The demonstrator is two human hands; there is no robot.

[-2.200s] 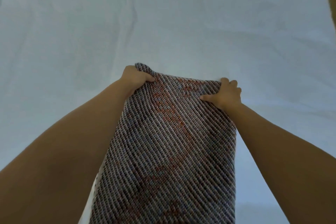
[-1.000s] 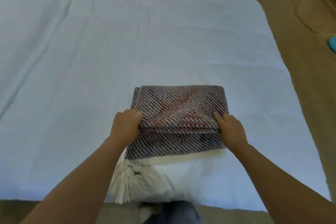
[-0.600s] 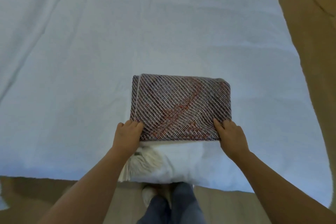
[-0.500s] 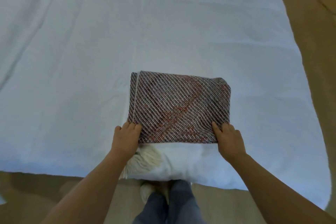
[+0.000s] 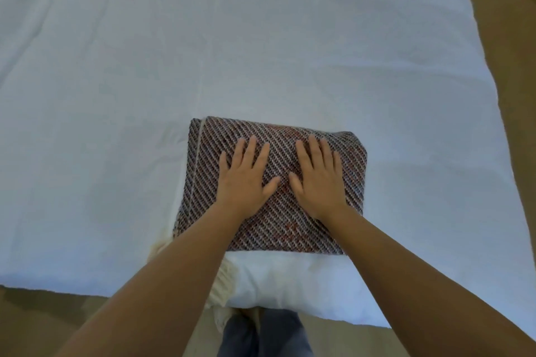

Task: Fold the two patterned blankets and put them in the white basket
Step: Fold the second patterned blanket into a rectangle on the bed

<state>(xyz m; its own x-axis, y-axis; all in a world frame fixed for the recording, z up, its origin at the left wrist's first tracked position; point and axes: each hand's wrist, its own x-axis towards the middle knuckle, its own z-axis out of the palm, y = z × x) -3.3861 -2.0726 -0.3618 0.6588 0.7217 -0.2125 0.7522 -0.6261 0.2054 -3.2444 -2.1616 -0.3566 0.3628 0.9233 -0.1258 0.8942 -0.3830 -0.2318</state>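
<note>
**A:** Where's the patterned blanket [image 5: 282, 159]?

**B:** Folded into a thick rectangle on the white bed [image 5: 261, 52], toward 6 o'clock, close to the near edge. A cream fringe [image 5: 223, 284] pokes out from under its 7 o'clock corner and hangs over the side of the mattress.

**A:** And the hands?

**B:** Both lie flat on top, palms down, fingers straight and slightly spread. They grip nothing. The left hand [image 5: 242, 180] covers the 9 o'clock half, the right hand [image 5: 317, 180] the 3 o'clock half, and the thumbs nearly meet in the middle.

**A:** So this is the pressing step?

**B:** That's my reading: settling the fold before it gets lifted. To do it well, I'd press from the centre outward, left hand sweeping toward 9, right toward 3, so trapped air leaves and the layers sit square. The weave looks bulky and springy, so it needs firm, even weight rather than a pat.

**A:** Anything to fix first?

**B:** The fringe. I'd tuck it under at 7 o'clock, or it may drag the bottom layer open on the lift. Then slide a hand beneath each short side and carry it level — pinching one edge would likely let it unfold.

**A:** Where does it go?

**B:** Neither the white basket nor the second blanket is in view.
</note>
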